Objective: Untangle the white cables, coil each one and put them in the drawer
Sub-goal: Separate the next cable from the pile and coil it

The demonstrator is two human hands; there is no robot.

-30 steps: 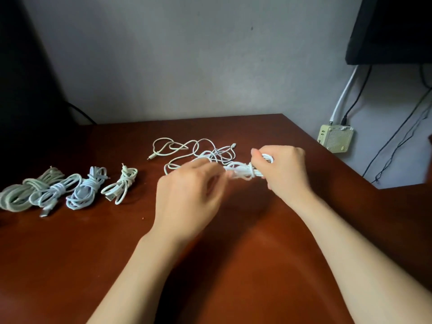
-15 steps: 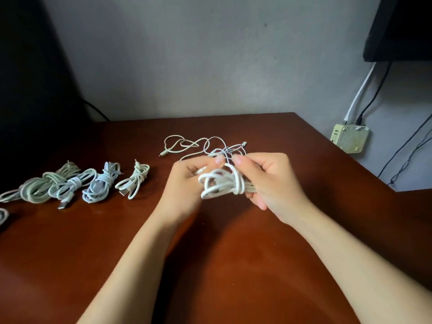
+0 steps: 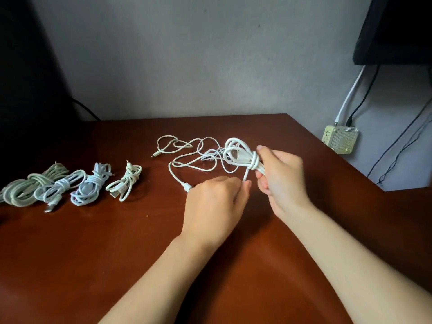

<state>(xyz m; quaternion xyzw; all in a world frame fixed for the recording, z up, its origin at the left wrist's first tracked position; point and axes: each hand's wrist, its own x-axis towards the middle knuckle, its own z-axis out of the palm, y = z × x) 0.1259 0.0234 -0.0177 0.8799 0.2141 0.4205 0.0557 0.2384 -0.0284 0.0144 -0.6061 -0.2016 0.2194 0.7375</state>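
Gripping the coil point(image 3: 243, 155), the right hand point(image 3: 284, 183) shows a fresh wrap binding it — nearly tied. The left hand point(image 3: 215, 204) pinches the tail point(image 3: 246, 175).

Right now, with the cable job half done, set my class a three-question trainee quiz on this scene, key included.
1. How many coiled cable bundles lie in the row on the brown wooden table?
2. True or false: the right hand grips the half-wrapped white cable coil.
3. The left hand pinches: A) that coil's free end; B) a finished bundle; C) the cream plastic box on the wall.
Key: 1 four; 2 true; 3 A.
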